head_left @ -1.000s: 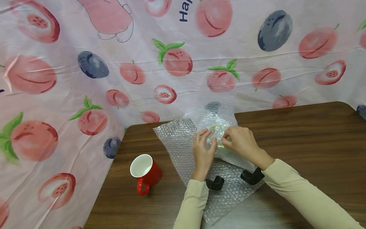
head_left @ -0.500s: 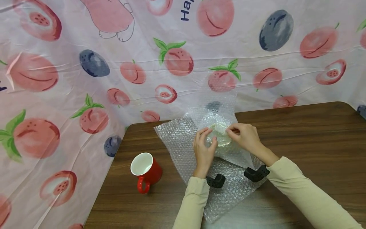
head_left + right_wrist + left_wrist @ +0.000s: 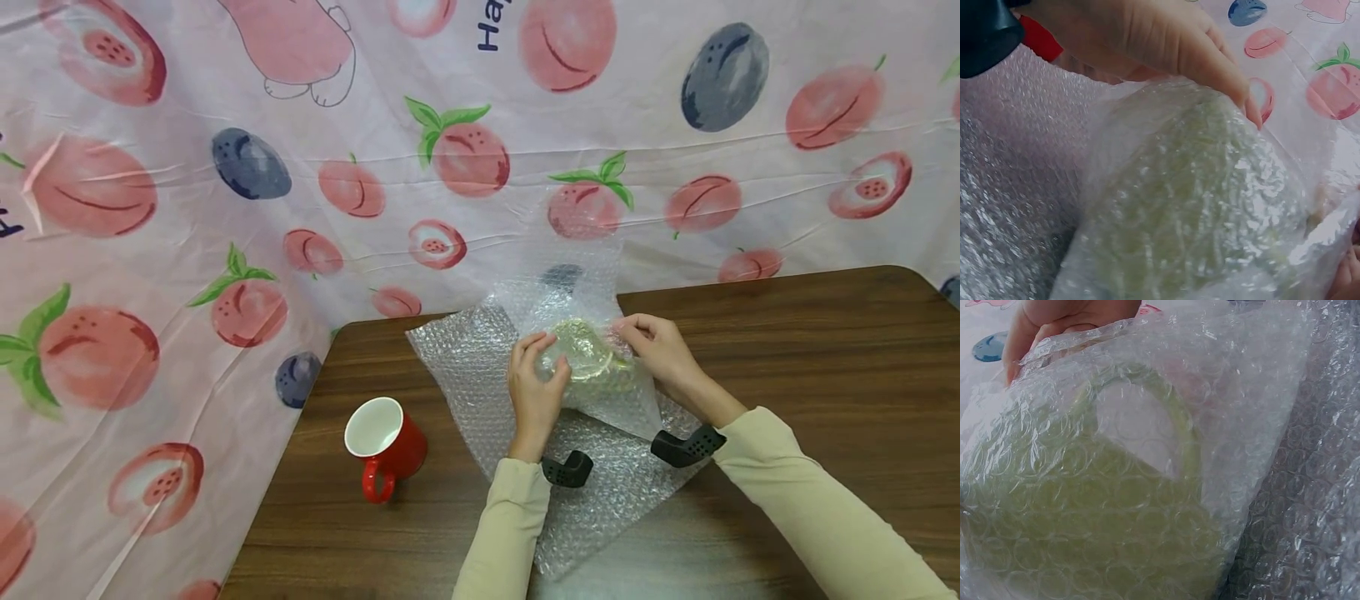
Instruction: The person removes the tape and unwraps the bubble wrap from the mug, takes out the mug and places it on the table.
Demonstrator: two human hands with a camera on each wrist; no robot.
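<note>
Two hands work at the middle of a wide sheet of clear bubble wrap that lies spread on the dark wood-grain table, its far edge riding up against the backdrop; the sheet is laid flat, as I judge it, so that a flap of it can be folded over the pale green mug resting on its side near the sheet's centre; that flap is already drawn across the mug, and the left wrist view shows the green handle pressed under the bubbles; the left hand has its fingers curled against the near-left side of the bundle, seemingly to keep it from rolling; the right hand pinches the wrap at the bundle's right side, fingers bent round the film, which holds the fold taut over the mug; both forearms, in cream long sleeves, come in from the near edge, each with a small black wrist camera mount just over the sheet; a glossy red ceramic mug with a white inside stands upright on the bare wood to the left of the sheet, handle toward the person, apart from the wrap and untouched; behind and to the left of the table hangs a thin pink plastic cloth printed with peaches and plums, creased and draping down past the table's left corner
</note>
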